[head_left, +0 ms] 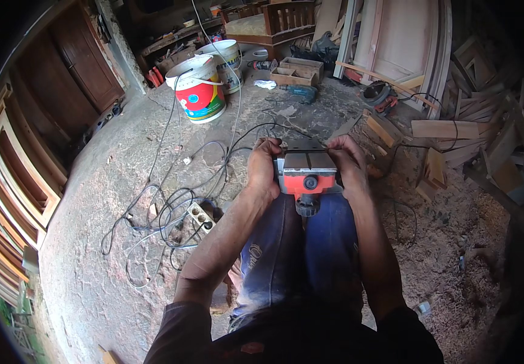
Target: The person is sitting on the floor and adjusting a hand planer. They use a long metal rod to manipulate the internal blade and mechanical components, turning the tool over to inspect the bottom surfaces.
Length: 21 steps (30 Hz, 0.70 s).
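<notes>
Head view: over the blue trousers (301, 255) of the seated-looking person, a red and grey power planer (308, 173) is held above the knees, clear of the floor (98, 267). Its red end, with a dark round knob, points back toward the person's body; its long axis runs away, toward the floor's far edge, and looks foreshortened. A grooved grey plate faces up.

The left hand (263, 168) is partly closed along the planer's left side, fingers bent over its far left corner. The right hand (348, 165) grips the right side likewise, fingers curled at the far right corner; what its thumb does I cannot tell.

Beyond the left forearm, a pale power strip (201, 216) lies on the floor amid tangled cables (168, 209). Wood shavings (450, 242) cover the floor toward its right edge, near wood blocks (435, 170) and a heap of boards (468, 130).

Farther off stand a red and white bucket (200, 97) and, just behind it, a second white bucket (230, 64). To their right are a white cloth (265, 84), a teal power tool (299, 93) and a divided wooden box (292, 75).

Wooden frames (16, 164) lean along the floor's left edge; pale panels (398, 39) stand at its far right.
</notes>
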Each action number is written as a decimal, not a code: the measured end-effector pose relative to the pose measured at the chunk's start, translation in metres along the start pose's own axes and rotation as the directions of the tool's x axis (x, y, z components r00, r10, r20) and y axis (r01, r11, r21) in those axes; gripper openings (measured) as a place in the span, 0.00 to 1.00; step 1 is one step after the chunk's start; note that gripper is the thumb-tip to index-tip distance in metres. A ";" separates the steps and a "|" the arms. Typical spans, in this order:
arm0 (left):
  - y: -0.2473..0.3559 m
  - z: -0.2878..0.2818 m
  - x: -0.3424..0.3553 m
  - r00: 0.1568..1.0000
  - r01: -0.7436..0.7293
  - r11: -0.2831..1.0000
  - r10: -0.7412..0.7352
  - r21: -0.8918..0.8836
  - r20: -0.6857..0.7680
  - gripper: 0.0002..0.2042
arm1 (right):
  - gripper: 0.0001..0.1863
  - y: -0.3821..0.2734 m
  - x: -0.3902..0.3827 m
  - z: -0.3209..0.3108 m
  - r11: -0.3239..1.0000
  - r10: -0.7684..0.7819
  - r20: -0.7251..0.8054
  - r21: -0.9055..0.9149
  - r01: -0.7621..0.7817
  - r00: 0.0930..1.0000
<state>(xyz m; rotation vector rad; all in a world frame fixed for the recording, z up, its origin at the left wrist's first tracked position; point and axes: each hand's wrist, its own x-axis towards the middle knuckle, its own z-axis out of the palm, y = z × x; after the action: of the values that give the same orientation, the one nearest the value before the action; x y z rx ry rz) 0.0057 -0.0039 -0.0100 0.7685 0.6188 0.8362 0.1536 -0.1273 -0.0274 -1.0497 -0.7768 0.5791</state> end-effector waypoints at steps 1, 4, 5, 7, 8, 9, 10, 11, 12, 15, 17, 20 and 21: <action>0.000 0.000 -0.001 1.000 -0.008 1.000 0.008 -0.001 -0.006 0.08 | 0.04 0.001 0.001 0.000 1.000 0.002 0.005 0.005 -0.002 1.000; -0.003 -0.004 0.004 1.000 0.000 1.000 0.001 -0.027 0.028 0.08 | 0.04 -0.001 0.000 0.001 1.000 0.006 0.013 0.009 -0.006 1.000; -0.003 -0.006 0.006 0.999 0.003 0.999 -0.001 -0.037 0.041 0.08 | 0.04 -0.004 -0.001 0.003 1.000 0.006 0.014 0.006 -0.006 1.000; -0.004 -0.006 0.007 0.999 0.007 1.000 -0.006 -0.025 0.032 0.08 | 0.04 -0.005 -0.002 0.002 1.000 0.007 0.012 -0.004 -0.007 1.000; -0.004 -0.006 0.007 1.000 0.008 1.000 -0.008 -0.019 0.028 0.08 | 0.05 -0.003 -0.001 0.001 1.000 0.008 0.011 -0.011 -0.008 1.000; -0.005 -0.009 0.010 0.999 0.001 1.000 0.000 -0.022 0.038 0.08 | 0.05 -0.002 -0.001 0.002 1.000 0.010 0.017 -0.017 -0.009 1.000; -0.007 -0.014 0.013 0.999 -0.007 1.000 0.009 -0.027 0.048 0.08 | 0.04 -0.002 -0.001 0.003 1.000 0.019 0.017 -0.023 -0.019 1.000; -0.007 -0.018 0.016 0.998 -0.017 0.999 0.018 -0.031 0.057 0.08 | 0.04 -0.003 -0.001 0.003 0.999 0.029 0.019 -0.029 -0.028 0.999; -0.006 -0.015 0.013 0.999 -0.017 1.000 0.019 -0.025 0.049 0.08 | 0.03 -0.004 -0.001 0.003 0.999 0.042 0.024 -0.036 -0.041 0.999; -0.006 -0.007 0.007 0.999 -0.026 1.000 0.026 -0.008 0.033 0.09 | 0.04 -0.005 -0.001 0.002 0.999 0.029 0.004 0.042 -0.029 1.000; -0.006 -0.006 0.008 0.999 -0.037 0.999 0.036 0.002 0.036 0.09 | 0.04 0.000 0.001 0.001 0.999 0.014 0.010 0.041 -0.015 1.000; -0.003 -0.004 0.002 0.999 -0.031 0.999 0.031 0.012 0.022 0.09 | 0.04 -0.002 0.000 0.001 0.998 0.024 0.018 0.053 -0.025 1.000; -0.001 -0.003 0.000 1.000 -0.027 1.000 0.027 0.014 0.011 0.09 | 0.04 -0.004 -0.001 0.004 0.998 0.027 0.016 0.048 -0.028 1.000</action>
<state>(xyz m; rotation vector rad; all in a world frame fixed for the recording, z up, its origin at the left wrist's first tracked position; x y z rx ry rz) 0.0040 -0.0039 -0.0125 0.7957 0.6062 0.8521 0.1497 -0.1278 -0.0229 -1.0141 -0.7593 0.6270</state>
